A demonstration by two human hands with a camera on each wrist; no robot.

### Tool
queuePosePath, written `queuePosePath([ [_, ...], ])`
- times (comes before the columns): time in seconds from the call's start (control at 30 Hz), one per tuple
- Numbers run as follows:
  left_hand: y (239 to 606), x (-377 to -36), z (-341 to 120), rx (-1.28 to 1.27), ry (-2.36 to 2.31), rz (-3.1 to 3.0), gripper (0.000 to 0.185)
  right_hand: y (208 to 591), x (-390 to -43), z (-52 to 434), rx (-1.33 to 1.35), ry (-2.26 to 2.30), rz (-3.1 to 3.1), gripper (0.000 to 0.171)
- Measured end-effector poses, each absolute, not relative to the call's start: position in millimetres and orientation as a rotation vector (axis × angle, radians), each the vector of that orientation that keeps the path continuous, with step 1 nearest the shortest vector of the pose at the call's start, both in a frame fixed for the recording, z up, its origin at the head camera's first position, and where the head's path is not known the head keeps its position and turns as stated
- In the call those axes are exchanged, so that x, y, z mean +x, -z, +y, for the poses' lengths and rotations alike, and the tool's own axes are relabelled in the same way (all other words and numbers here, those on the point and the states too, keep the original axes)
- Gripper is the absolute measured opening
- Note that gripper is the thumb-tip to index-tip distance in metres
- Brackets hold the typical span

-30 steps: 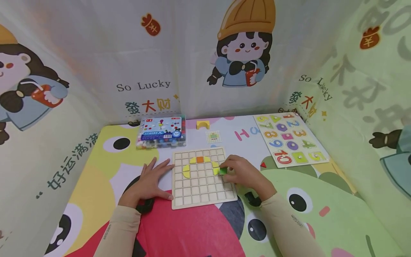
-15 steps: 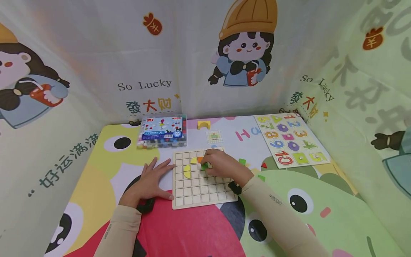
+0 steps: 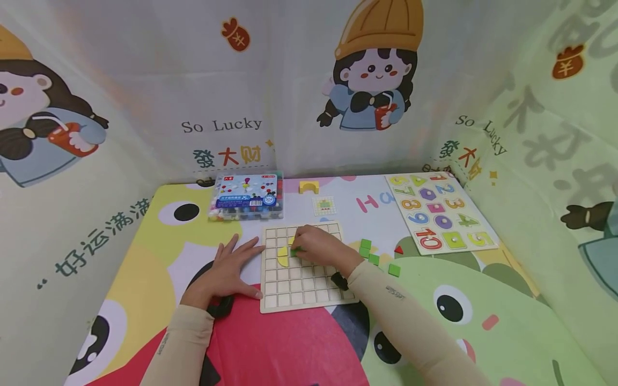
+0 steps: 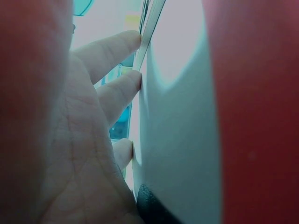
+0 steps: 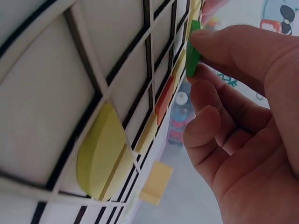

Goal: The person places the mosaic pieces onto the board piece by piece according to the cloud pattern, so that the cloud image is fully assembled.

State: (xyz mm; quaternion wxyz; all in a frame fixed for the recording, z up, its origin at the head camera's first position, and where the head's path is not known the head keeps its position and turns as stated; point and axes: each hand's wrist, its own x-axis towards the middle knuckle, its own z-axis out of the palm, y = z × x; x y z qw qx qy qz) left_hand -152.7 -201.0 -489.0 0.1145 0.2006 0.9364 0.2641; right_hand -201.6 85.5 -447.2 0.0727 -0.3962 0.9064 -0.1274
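White fabric (image 3: 294, 96), printed with cartoon figures and lettering, hangs behind and along both sides of the table. Beneath spreads a multicoloured table cover (image 3: 285, 343) with big cartoon eyes. Beige sleeves (image 3: 410, 316) come in at five and seven o'clock, taking as the dial the square, pale wooden grid board (image 3: 304, 289) lying flat near the middle. At two o'clock from it lies a white puzzle board with coloured numbers and shapes (image 3: 435, 199).

At nine o'clock the left hand (image 3: 223, 279) rests with its fingers spread, thumb and index fingertip against the grid board's edge. The right hand (image 3: 318, 247) reaches over the grid board, thumb and a finger pinching a flat green piece (image 5: 192, 51) between ten and eleven o'clock; whether that piece touches the surface, I cannot tell.

Also between ten and eleven, beyond the grid board, sits a clear plastic box with a blue-and-white label (image 3: 247, 193). Towards twelve come a small white gridded card (image 3: 324, 205) and, past it, a yellow arch block (image 3: 309, 187). Four green square pieces (image 3: 394, 269) lie between two and three. Two yellow quarter-round pieces (image 3: 282, 261) sit in cells at ten, and the right wrist view shows an orange-red piece (image 5: 163, 100) on the grid too. Smallest is a red triangle (image 3: 398, 250), between two and three.
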Motion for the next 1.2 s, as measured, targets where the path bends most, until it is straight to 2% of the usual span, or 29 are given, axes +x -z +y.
queuePosePath([
  [0.9, 486.3, -149.2, -198.5, 0.583, -0.782, 2.751, 0.115, 454.1, -193.5, 80.0, -1.144, 0.199, 2.815, 0.020],
  [1.2, 489.1, -149.9, -198.1, 0.569, -0.764, 2.751, 0.115, 455.7, -189.1, 81.8, -1.118, 0.179, 2.827, 0.027],
])
